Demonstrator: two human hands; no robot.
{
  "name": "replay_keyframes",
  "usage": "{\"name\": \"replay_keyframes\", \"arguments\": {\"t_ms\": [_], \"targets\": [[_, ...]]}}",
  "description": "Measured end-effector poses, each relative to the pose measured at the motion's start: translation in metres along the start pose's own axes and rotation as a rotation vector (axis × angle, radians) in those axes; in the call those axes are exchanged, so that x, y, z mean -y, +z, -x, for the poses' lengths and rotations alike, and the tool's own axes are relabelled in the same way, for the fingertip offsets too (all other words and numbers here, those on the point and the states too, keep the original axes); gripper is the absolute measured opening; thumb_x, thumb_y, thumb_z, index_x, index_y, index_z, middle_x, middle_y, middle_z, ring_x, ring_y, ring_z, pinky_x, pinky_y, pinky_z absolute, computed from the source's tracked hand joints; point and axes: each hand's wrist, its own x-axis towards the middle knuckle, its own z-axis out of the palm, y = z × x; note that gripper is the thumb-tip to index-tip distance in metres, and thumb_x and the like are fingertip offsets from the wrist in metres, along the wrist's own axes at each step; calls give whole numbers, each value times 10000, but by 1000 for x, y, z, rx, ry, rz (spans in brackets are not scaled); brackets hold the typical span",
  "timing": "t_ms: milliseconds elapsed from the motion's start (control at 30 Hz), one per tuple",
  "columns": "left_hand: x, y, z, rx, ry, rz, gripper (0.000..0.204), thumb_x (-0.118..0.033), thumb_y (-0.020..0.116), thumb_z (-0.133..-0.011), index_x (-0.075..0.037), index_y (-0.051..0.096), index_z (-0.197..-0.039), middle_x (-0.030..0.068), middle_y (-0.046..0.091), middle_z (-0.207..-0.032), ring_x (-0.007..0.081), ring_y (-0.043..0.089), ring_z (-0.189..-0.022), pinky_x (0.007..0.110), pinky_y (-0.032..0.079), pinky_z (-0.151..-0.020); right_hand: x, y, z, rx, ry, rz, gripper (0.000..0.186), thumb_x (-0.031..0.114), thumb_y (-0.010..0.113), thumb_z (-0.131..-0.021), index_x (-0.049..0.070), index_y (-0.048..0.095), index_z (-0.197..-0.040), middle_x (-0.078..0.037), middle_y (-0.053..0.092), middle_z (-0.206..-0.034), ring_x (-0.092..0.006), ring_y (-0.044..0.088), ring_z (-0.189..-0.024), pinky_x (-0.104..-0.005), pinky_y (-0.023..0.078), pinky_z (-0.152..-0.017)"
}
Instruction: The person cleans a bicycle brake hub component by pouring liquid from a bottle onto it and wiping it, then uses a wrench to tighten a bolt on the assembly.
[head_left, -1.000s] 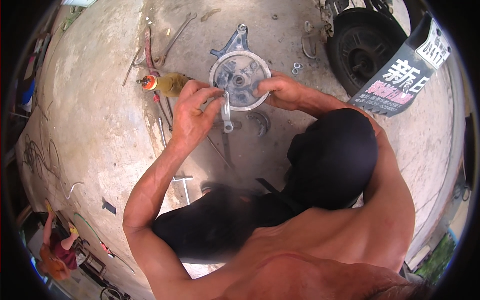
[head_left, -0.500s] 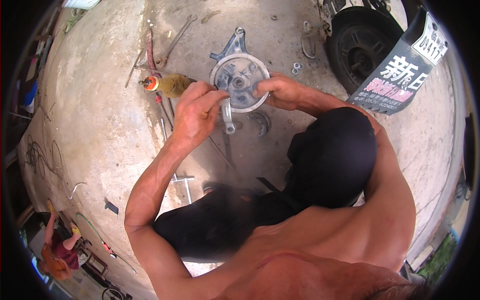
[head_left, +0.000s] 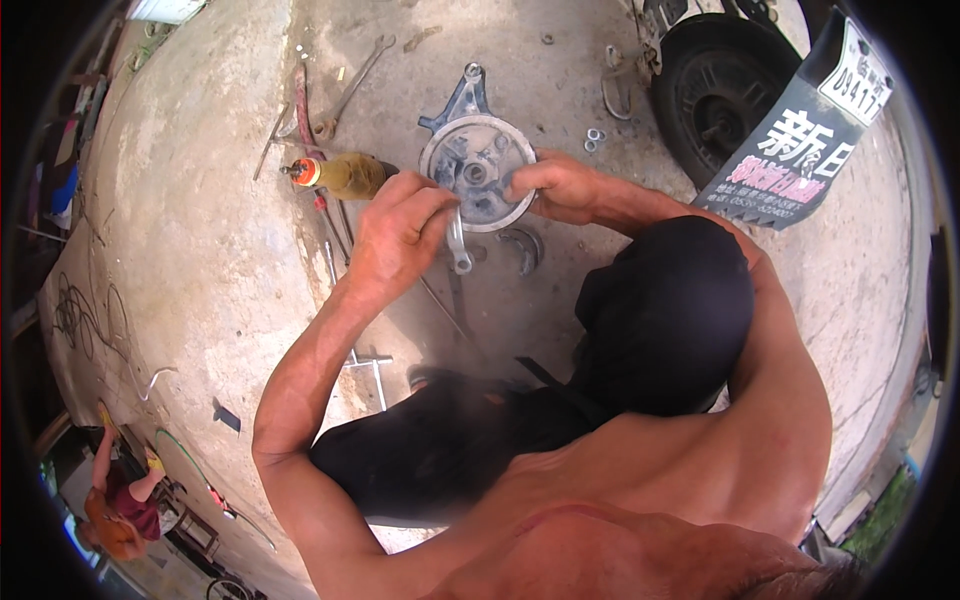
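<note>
A round grey metal brake plate [head_left: 507,165] with a darker forked arm [head_left: 463,98] at its far side is held up in front of me. My right hand [head_left: 563,183] grips its right rim, thumb across the face and fingers behind. My left hand [head_left: 405,225] is closed at the plate's lower left, pinching the upper end of a small metal brake lever [head_left: 459,252]; its fingertips are partly hidden. The lever points down toward me. On the floor just beyond the lever lies a curved brake shoe [head_left: 528,250].
Left of the plate is a yellow-brown bottle [head_left: 350,176] with an orange top, beside a wrench [head_left: 358,85] and other tools. A T-handle wrench [head_left: 377,366] lies near my leg. Washers [head_left: 594,139], a wheel [head_left: 715,105] and a dark mudflap [head_left: 790,165] are right. Another person [head_left: 120,505] is far left.
The brake plate has shifted slightly toward me and left, with both hands still on it. The lever has tilted slightly.
</note>
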Motion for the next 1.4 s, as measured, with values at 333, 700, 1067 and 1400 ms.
{"name": "replay_keyframes", "arguments": {"t_ms": [333, 700, 1067, 1400], "targets": [[1, 1, 0, 36, 107, -24, 274, 110, 663, -802, -28, 677, -1039, 125, 603, -1014, 294, 627, -939, 360, 514, -801, 0, -1, -3, 9, 9, 30, 537, -56, 553, -800, -79, 535, -1336, -152, 644, -1264, -247, 626, -1166, -365, 484, -1036], [-5, -2, 2, -29, -143, -1, 233, -17, 766, -821, -27, 682, -1038, 96, 635, -943, 199, 644, -833, 314, 523, -727, 1, 0, -1, -3, -1, 28, 532, -53, 550, -802, -78, 536, -1333, -151, 647, -1262, -243, 625, -1170, -369, 482, -1037], [4, 5, 2, 35, -44, 20, 189, 48, 717, -821, -25, 689, -994, 96, 617, -935, 251, 643, -881, 338, 514, -749, -1, -3, -3, -4, 28, 34, 527, -49, 548, -805, -76, 538, -1331, -150, 649, -1260, -238, 631, -1158, -362, 489, -1027], [-3, 0, 3, 43, -216, -66, 197, 13, 750, -816, -25, 681, -996, 97, 610, -948, 239, 634, -898, 339, 506, -740, -3, -3, -2, -40, 17, 20, 465, 3, 597, -798, -44, 607, -1260, -125, 689, -1178, -233, 664, -1066, -389, 520, -969]]}}
